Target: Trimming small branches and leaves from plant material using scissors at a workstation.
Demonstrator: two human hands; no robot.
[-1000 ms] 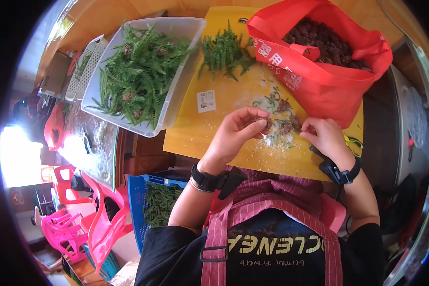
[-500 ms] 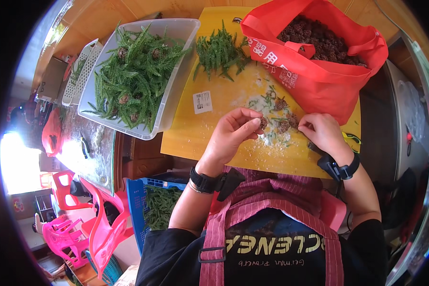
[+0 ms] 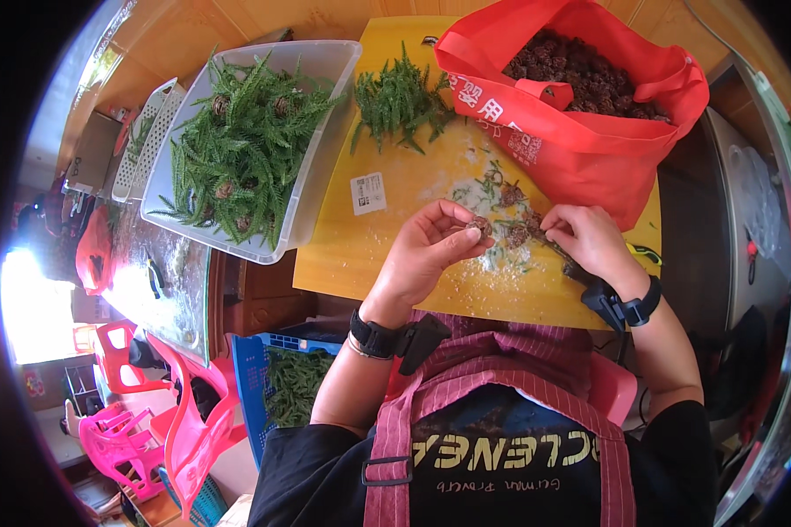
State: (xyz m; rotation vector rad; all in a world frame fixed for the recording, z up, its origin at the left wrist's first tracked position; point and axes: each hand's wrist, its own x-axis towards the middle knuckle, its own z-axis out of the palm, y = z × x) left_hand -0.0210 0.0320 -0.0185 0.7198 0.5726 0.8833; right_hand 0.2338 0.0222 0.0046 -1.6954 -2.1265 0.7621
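Note:
My left hand (image 3: 431, 244) pinches a small brown pine cone (image 3: 480, 227) between thumb and fingers, above the yellow board. Facing it from the right, my right hand (image 3: 591, 242) has its thumb and fingertips drawn together; what lies between them is too small to make out. Close to those fingertips are a few loose pine cones (image 3: 518, 234) on the board, among green bits and white powder. A dark, slim object (image 3: 576, 271) shows under the right hand, partly hidden by it.
Green artificial sprigs with pine cones fill a clear plastic bin (image 3: 286, 239) at left. A small heap of sprigs (image 3: 400, 98) lies on the yellow board (image 3: 343, 259). A red bag (image 3: 602, 171) full of pine cones stands far right. Yellow-handled pliers (image 3: 646, 254) lie at the right edge.
The pine cone in my left hand has turned and now shows more clearly. My right hand has shifted slightly left. The whole view has moved a little.

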